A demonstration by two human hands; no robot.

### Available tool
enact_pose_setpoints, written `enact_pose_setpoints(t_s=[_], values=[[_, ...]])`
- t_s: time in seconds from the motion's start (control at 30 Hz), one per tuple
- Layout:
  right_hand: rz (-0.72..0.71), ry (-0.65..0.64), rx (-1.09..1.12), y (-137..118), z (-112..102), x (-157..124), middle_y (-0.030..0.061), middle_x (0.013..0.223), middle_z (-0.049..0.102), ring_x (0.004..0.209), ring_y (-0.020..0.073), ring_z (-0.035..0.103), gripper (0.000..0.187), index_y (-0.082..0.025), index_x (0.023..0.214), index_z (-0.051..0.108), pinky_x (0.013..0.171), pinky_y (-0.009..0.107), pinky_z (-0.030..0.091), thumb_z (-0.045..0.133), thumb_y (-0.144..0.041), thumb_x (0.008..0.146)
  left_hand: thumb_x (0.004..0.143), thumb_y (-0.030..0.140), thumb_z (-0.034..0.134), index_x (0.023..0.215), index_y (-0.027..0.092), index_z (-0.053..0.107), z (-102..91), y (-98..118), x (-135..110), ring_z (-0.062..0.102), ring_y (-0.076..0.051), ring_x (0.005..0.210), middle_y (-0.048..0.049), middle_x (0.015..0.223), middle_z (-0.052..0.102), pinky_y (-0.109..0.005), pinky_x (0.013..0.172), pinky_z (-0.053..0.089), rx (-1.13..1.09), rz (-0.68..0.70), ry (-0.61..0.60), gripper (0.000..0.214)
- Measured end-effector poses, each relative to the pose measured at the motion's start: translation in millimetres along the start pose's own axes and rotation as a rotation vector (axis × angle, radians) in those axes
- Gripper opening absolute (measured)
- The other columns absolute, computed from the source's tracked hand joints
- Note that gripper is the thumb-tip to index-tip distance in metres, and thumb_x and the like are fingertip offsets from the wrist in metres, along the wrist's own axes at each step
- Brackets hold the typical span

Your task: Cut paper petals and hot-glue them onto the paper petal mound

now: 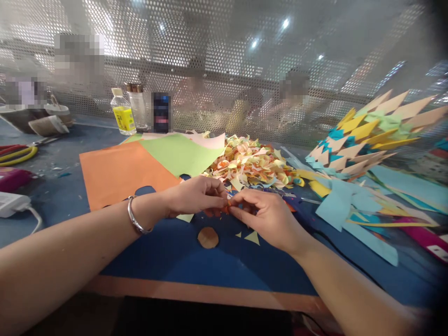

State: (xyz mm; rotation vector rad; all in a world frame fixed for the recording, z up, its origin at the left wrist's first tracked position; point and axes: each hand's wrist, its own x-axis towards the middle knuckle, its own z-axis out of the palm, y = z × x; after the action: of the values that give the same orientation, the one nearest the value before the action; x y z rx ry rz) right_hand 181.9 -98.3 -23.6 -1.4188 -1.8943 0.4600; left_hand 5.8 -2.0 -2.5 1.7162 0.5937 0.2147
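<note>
My left hand and my right hand meet over the blue table, fingertips pinched together on a small orange paper piece. A silver bracelet circles my left wrist. Just behind the hands lies a heap of small folded paper bits in yellow, pink and orange. A brown paper disc and small yellow triangles lie on the table below the hands.
Orange sheet and green sheet lie at back left. A spiky folded paper model and light blue strips fill the right. A bottle, a jar, scissors and a white charger stand left. People sit behind the perforated screen.
</note>
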Motion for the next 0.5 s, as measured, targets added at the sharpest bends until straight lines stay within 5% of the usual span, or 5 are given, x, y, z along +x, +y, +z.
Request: enact_pose_setpoints(t_s=[0.5], values=[[-0.088,0.0,-0.003,-0.6,0.2,-2.5,0.0,0.072,0.06,0.06,0.0104,0.051,0.01,-0.018,0.08,0.066,0.055,0.022,0.041,0.059,-0.02,0.088,0.078,0.016,0.068,0.075,0.012,0.063,-4.4,-3.9,-2.6,0.062,-0.009,0.065,0.0007,0.068,0.066,-0.025,0.068,0.049,-0.111,0.059,-0.042,0.007]])
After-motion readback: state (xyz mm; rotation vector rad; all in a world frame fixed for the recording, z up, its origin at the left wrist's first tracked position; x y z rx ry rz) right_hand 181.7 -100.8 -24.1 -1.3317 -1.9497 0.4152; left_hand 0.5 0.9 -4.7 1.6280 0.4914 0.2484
